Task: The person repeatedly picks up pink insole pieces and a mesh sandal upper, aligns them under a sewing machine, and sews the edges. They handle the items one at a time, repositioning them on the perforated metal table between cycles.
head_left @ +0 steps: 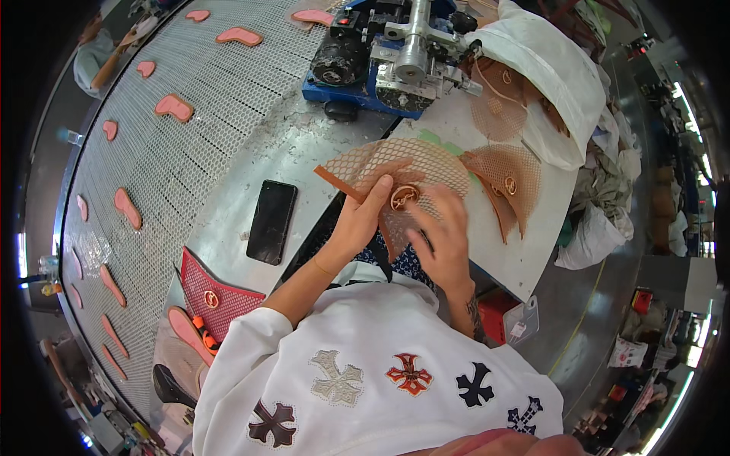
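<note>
My left hand (pixel 356 224) grips a tan mesh shoe upper (pixel 426 156) by its brown-edged side, thumb on top and the other fingers showing through the mesh from beneath. A round gold-coloured ornament (pixel 404 197) sits on the upper. Over its right part is my right hand (pixel 442 239), slightly blurred, its fingers apart and close to the ornament; whether they touch the mesh is unclear. To the right, more tan mesh uppers (pixel 511 182) with a similar ornament lie on the white tabletop (pixel 525 258).
Beyond my hands stands a blue-based machine (pixel 380 64). A white sack (pixel 555 76) holding mesh pieces is at the far right. Left are a black phone (pixel 272 222), a red mesh upper (pixel 217 292) and a mesh conveyor (pixel 205 144) carrying several pink soles. Another person (pixel 95 64) is at the far left.
</note>
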`<state>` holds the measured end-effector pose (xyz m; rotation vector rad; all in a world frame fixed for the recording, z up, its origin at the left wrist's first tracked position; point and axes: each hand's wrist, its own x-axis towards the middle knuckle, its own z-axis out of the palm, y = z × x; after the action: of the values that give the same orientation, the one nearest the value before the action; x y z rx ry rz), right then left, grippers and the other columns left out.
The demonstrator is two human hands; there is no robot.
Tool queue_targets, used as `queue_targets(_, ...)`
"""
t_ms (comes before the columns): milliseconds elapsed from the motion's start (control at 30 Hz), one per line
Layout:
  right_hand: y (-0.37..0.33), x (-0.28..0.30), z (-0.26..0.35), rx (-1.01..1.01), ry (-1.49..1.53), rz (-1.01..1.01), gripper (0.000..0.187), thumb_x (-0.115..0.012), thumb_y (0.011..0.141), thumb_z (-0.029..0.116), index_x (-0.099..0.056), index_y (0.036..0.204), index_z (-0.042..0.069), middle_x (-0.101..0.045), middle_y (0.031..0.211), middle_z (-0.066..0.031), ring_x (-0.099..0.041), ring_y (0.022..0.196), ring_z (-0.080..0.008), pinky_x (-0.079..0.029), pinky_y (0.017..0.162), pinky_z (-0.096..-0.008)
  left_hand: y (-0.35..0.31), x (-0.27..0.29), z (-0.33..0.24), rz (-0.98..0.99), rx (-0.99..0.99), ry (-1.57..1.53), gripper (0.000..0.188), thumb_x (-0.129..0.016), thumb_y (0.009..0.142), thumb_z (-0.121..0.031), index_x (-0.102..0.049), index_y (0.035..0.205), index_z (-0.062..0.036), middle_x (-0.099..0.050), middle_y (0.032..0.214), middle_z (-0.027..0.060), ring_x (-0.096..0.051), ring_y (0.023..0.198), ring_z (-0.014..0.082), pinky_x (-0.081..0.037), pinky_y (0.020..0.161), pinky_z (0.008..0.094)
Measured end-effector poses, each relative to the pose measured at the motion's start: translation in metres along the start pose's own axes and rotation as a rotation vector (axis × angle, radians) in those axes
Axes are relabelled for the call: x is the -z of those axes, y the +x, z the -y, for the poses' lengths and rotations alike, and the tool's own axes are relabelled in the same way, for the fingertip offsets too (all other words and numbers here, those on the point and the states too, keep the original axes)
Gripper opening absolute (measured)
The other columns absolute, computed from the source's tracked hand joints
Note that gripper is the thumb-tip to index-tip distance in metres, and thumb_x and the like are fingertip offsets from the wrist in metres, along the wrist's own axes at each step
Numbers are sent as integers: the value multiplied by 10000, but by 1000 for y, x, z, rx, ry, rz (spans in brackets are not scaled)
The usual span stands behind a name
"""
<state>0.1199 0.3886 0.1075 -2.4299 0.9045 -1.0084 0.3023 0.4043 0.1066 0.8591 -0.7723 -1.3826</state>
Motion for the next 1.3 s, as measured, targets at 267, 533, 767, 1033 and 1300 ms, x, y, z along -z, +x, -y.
queue_targets(267,-10,45,-50,-671,801,-358,424,-670,980,169,-587,1329,-58,-591,1348,-126,-543,1240,-201,-418,1057,-323,44,-25,-3,161,163,97,416,-473,1083,-227,-529,1384,55,-666,1243,138,-650,1132,186,-526,984,327)
queue_targets(533,-17,47,-85,-735,739,-617,264,-584,1039,150,-671,1130,-82,-702,1126,-109,-635,994,-140,-481,922,-286,92,-51,1,199,337,142,443,-553,1055,-280,-544,1362,40,-648,1245,95,-607,1145,157,-495,988,318)
queue_targets(767,-4,53,-106,-735,731,-564,341,-522,1069,195,-611,1203,-106,-692,1146,-178,-687,991,-224,-562,885,-356,114,-49,8,247,246,144,449,-565,1046,-296,-554,1322,58,-655,1204,93,-614,1107,158,-496,972,318)
queue_targets(1033,32,47,-102,-653,748,-487,310,-596,1038,192,-685,1139,-88,-713,1105,-124,-654,955,-153,-514,876,-286,122,-31,5,110,316,22,428,-595,1021,-352,-637,1226,22,-690,1099,78,-646,978,143,-517,838,290)
queue_targets(1300,83,22,-88,-603,738,-192,272,-640,1017,189,-720,1028,-71,-698,932,-33,-564,830,-64,-451,768,-232,84,7,-28,-126,192,1,444,-565,1041,-340,-616,1260,43,-683,1174,99,-646,1085,175,-500,977,327)
